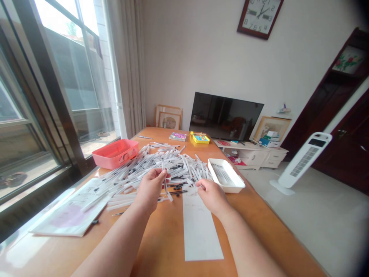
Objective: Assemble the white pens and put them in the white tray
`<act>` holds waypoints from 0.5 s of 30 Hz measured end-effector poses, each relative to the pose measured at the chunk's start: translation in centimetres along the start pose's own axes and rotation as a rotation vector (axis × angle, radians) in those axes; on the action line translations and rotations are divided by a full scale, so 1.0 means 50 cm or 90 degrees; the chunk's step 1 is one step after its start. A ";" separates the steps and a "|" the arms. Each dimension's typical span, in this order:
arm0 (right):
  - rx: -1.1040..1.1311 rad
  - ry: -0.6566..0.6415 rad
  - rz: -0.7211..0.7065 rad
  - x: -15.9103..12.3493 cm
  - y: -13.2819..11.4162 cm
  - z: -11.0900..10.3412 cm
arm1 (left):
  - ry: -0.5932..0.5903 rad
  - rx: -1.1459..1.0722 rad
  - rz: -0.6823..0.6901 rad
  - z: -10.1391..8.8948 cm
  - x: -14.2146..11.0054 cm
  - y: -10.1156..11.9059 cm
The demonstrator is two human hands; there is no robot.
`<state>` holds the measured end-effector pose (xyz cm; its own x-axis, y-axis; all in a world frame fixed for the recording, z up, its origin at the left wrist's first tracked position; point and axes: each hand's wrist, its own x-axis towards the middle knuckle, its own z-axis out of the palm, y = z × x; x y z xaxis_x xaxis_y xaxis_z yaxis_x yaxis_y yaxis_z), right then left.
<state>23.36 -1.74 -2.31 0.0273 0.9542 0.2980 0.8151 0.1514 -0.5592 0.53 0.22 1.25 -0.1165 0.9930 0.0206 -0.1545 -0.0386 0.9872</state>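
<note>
Hands are apart above the pen pile (144, 173): the left hand (150, 190) holds one white pen (165, 182) upright, and we cannot tell what the right hand (211, 197) pinches. Risk: a careless wrist could tip the white tray (227, 186) beside the pile, spilling its contents.

On the counter (161, 246), a heap of pen barrels (147, 173) lies between a plastic basket (115, 154) on the left and a shallow tray (230, 186) on the right, with a paper strip (198, 231) in front.
</note>
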 end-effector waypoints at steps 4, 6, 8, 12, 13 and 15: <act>-0.059 -0.045 -0.016 -0.003 -0.005 0.005 | 0.014 -0.017 -0.029 -0.004 0.005 -0.003; -0.087 -0.067 -0.020 -0.005 -0.008 0.009 | 0.024 -0.024 -0.040 -0.005 0.007 -0.004; -0.115 -0.079 -0.026 -0.007 -0.011 0.012 | 0.033 -0.029 -0.044 -0.006 0.009 -0.006; -0.150 -0.090 -0.028 -0.009 -0.019 0.013 | 0.039 -0.039 -0.045 -0.008 0.012 -0.010; -0.149 -0.094 -0.028 -0.010 -0.021 0.013 | 0.038 -0.043 -0.045 -0.009 0.013 -0.011; -0.138 -0.100 -0.032 -0.012 -0.021 0.013 | 0.036 -0.051 -0.045 -0.009 0.014 -0.013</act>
<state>22.11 -2.30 -2.40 -0.0932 0.9778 0.1877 0.9184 0.1573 -0.3630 0.09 0.89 0.56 -0.1578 0.9856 -0.0605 -0.2415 0.0209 0.9702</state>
